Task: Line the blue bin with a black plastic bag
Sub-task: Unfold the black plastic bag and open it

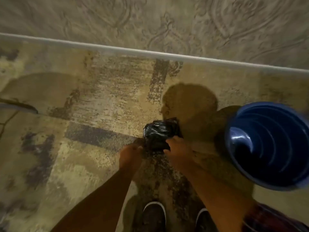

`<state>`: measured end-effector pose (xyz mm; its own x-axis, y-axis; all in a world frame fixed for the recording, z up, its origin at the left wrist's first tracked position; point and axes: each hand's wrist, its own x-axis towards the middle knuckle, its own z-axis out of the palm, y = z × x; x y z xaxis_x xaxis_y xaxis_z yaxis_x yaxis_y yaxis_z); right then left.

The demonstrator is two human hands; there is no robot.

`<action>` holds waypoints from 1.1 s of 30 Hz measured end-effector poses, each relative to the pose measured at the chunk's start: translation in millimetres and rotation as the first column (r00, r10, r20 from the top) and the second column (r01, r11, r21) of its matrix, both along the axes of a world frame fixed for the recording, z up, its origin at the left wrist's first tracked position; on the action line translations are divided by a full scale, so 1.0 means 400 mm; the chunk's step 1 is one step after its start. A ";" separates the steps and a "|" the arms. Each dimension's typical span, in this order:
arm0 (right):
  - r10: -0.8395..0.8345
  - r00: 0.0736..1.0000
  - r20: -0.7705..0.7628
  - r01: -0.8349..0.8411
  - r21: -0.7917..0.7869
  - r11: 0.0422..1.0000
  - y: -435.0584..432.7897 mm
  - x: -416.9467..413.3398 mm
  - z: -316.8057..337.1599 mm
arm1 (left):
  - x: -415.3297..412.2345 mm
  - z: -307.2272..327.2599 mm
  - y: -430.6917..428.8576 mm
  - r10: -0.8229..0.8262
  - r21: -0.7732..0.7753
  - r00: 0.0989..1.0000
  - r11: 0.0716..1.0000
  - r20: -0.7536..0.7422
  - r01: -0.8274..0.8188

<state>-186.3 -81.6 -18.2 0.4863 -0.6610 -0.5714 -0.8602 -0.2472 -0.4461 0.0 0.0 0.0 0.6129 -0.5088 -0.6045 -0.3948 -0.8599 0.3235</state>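
A folded black plastic bag point(160, 133) is held in front of me, over the patterned rug. My right hand point(177, 149) grips its near right corner. My left hand point(129, 154) pinches at its near left edge, though the exact contact is blurred. The blue bin point(269, 146) stands to the right on the rug, its round mouth facing up with nothing inside, about a hand's width from my right forearm.
A worn beige and brown rug point(83, 114) covers the floor. A pale skirting strip point(117, 48) runs across the far side below a patterned wall. My two dark shoes point(154, 215) are at the bottom. A grey object's edge point(18, 107) shows at the far left.
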 end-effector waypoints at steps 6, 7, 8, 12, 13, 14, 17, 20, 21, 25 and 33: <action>0.211 0.976 -0.051 -0.217 -0.204 0.955 0.022 0.074 -0.125 | -0.009 -0.110 -0.038 0.055 0.091 0.990 0.995 -0.130 -0.043; 0.222 0.973 -0.061 -0.231 -0.239 0.943 0.021 0.080 -0.141 | -0.008 -0.126 -0.043 0.026 0.105 0.990 0.994 -0.135 -0.011; 0.225 0.972 -0.071 -0.236 -0.263 0.936 0.025 0.086 -0.149 | -0.011 -0.131 -0.045 -0.004 0.122 0.992 0.992 -0.123 0.019; 0.210 0.976 -0.050 -0.214 -0.344 0.914 0.037 0.100 -0.170 | -0.015 -0.150 -0.052 0.097 0.073 0.984 0.994 -0.150 -0.087; 0.180 0.983 -0.045 -0.184 -0.358 0.915 0.037 0.103 -0.167 | -0.014 -0.149 -0.049 0.165 0.049 0.970 0.986 -0.178 -0.158; 0.145 0.989 -0.038 -0.148 -0.365 0.919 0.036 0.106 -0.163 | -0.012 -0.146 -0.049 0.236 0.025 0.949 0.971 -0.209 -0.236; -0.020 1.000 -0.008 0.017 -0.315 0.949 0.025 0.116 -0.132 | -0.009 -0.116 -0.037 0.381 -0.063 0.893 0.912 -0.239 -0.406; -0.260 0.964 0.064 0.268 -0.208 0.941 0.001 0.124 -0.060 | -0.019 -0.055 -0.025 0.412 -0.107 0.868 0.885 -0.277 -0.454; -0.329 0.940 0.093 0.341 -0.166 0.925 -0.004 0.122 -0.028 | -0.026 -0.025 -0.023 0.412 -0.114 0.859 0.879 -0.305 -0.463; -0.577 0.784 0.231 0.564 0.125 0.816 -0.024 0.105 0.127 | -0.066 0.133 -0.041 0.358 -0.191 0.820 0.857 -0.446 -0.478; -0.836 0.477 0.270 0.693 0.470 0.547 -0.045 -0.010 0.549 | -0.119 0.563 -0.026 -0.032 -0.391 0.777 0.877 -0.629 -0.280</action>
